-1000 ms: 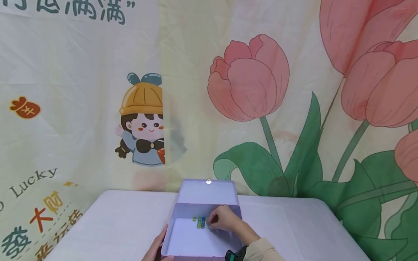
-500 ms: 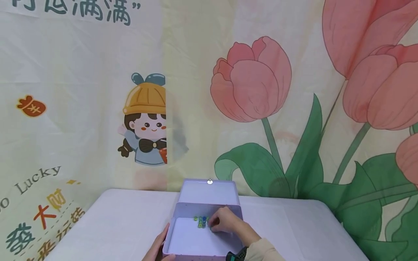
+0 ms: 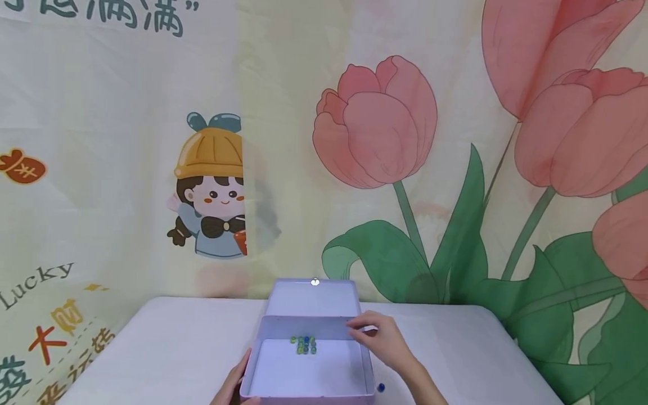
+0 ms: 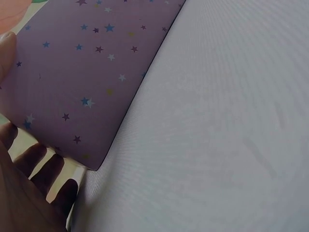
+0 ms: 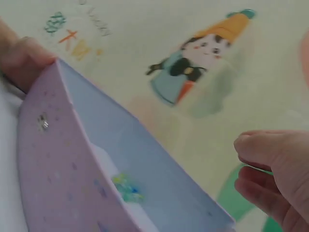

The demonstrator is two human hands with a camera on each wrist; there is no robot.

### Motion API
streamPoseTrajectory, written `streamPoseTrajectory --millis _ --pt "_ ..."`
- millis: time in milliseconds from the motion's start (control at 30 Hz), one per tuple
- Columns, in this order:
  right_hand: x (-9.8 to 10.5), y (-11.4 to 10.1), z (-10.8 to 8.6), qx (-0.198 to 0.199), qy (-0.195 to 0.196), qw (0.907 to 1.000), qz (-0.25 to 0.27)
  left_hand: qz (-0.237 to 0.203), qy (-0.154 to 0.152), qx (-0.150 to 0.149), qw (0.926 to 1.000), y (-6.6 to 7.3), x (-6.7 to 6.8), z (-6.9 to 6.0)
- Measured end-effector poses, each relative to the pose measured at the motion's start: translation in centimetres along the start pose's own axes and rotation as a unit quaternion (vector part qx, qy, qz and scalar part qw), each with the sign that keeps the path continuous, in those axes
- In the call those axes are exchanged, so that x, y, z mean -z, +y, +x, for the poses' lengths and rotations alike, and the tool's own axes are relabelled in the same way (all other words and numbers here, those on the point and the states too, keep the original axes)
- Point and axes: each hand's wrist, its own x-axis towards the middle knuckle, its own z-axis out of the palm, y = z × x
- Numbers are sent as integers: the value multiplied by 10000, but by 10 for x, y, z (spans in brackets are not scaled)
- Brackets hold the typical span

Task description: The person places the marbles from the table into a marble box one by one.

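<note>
A purple tin box [image 3: 304,378] with its lid raised stands on the white table. Inside, toward the back, green and blue glass marbles [image 3: 306,345] lie in two short rows, with one off at the left end. My left hand [image 3: 234,379] grips the box's near left side; in the left wrist view, the thumb and fingers lie on different sides of the star-patterned tin. My right hand [image 3: 387,337] hovers over the right wall, fingers loosely bent; the right wrist view shows a gap between thumb and fingers, holding nothing visible. A dark blue marble [image 3: 381,387] sits outside, right of the box.
The raised lid [image 3: 313,298] leans back behind the box, with a metal clasp [image 3: 315,282] at its top edge. White cloth [image 3: 445,349] covers the table on both sides. A printed curtain [image 3: 283,169] with tulips hangs behind.
My right hand has left the marbles and moved up and right to the box's right wall. The right end of the marble group and the blue marble outside now show. The left hand keeps its grip.
</note>
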Motion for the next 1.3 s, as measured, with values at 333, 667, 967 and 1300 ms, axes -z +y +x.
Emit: streamPoseTrajectory --millis 333,667,967,1300 --pt "25 52 -55 -1181 182 9919 -440 -132 -28 764 9970 9 0 -1" --pt "17 69 -70 -1598 -681 9845 -233 -88 126 588 9982 10 -3 -2" --pt "11 68 -71 -2307 -748 9701 -92 -541 -1 1876 9808 27 -1 3" --pt "9 68 -70 -2178 -726 9727 -346 -489 -5 1834 9818 26 0 2"
